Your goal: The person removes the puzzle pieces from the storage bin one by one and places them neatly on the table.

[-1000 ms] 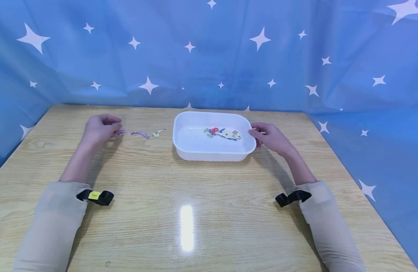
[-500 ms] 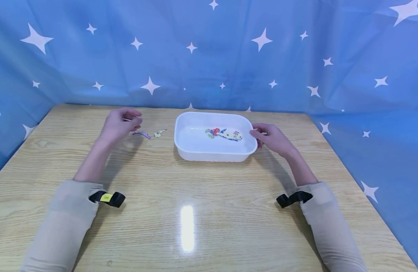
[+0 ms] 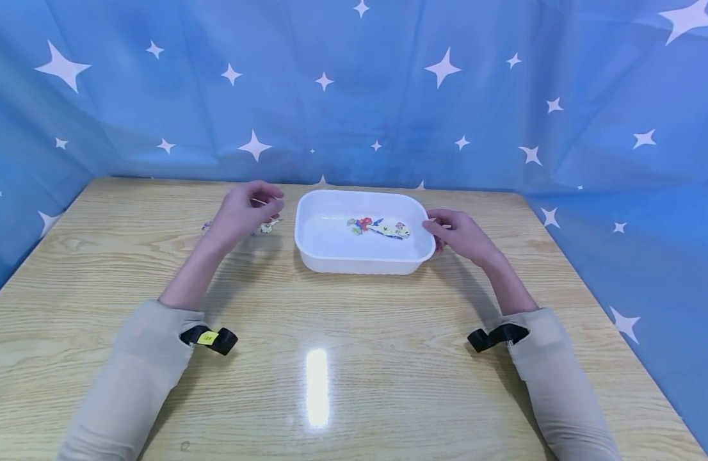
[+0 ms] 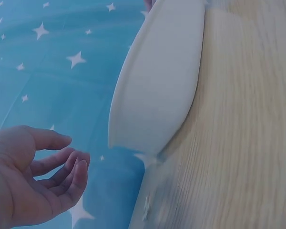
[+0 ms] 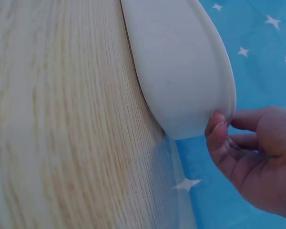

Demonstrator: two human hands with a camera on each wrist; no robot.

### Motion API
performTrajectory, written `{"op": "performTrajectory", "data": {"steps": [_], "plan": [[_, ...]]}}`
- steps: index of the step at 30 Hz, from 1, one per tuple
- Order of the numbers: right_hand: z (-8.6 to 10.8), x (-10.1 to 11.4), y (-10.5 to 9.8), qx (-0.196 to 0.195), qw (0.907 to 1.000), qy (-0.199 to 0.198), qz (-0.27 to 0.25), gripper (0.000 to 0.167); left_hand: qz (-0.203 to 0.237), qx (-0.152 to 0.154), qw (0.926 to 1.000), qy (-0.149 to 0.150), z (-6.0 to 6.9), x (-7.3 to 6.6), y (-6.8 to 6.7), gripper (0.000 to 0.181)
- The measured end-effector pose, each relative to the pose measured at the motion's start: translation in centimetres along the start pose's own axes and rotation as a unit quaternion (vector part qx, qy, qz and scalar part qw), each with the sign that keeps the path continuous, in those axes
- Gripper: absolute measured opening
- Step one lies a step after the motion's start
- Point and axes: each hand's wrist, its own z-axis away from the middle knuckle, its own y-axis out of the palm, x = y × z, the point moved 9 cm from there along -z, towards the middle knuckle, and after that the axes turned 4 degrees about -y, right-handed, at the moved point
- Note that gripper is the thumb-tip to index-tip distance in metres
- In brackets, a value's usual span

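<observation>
Okay, label check: one yellow tag on the left black wrist unit; lettering too small to read. The right black wrist unit shows no readable text.

Left hand: off the bench, palm side toward its wrist cam, fingers loosely curled, gap between thumb and fingertips, nothing seen in it. It sits to the left of the white tray, apart from it, above or just beyond a small pale piece. Exact height: can't tell. A purple bit lies left of the forearm, partly covered.

Right hand: thumb and fingers pinch the tray's right end at the rim. Tray is upright, far-middle of the bench. Inside, on the floor: multicoloured pieces at centre, a long pale-yellow piece toward the right.

Beige sleeves on both arms. Blue backdrop, white stars, behind.
</observation>
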Motion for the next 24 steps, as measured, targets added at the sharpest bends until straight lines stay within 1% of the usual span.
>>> {"op": "performTrajectory", "data": {"steps": [3, 9, 18, 21, 24], "plan": [[0.0, 0.0, 0.0, 0.000, 1.0000, 0.000, -0.001, 0.048, -0.006, 0.006, 1.0000, 0.003, -0.3, -0.4, 1.2, 0.027], [0.0, 0.0, 0.0, 0.001, 1.0000, 0.001, -0.001, 0.049, -0.014, 0.025, 0.9996, 0.002, -0.8, -0.6, 3.4, 0.027], [0.0, -0.2, 0.0, 0.002, 1.0000, 0.001, -0.009, 0.048, -0.016, 0.046, 0.9986, 0.023, -1.1, -2.3, 5.8, 0.026], [0.0, -0.1, 0.0, 0.002, 0.9999, 0.000, -0.011, 0.048, -0.018, 0.046, 0.9984, 0.028, -1.3, -2.8, 6.6, 0.025], [0.0, 0.0, 0.0, 0.002, 0.9999, -0.001, -0.012, 0.048, -0.018, 0.045, 0.9983, 0.034, -1.6, -3.0, 7.3, 0.023]]}}
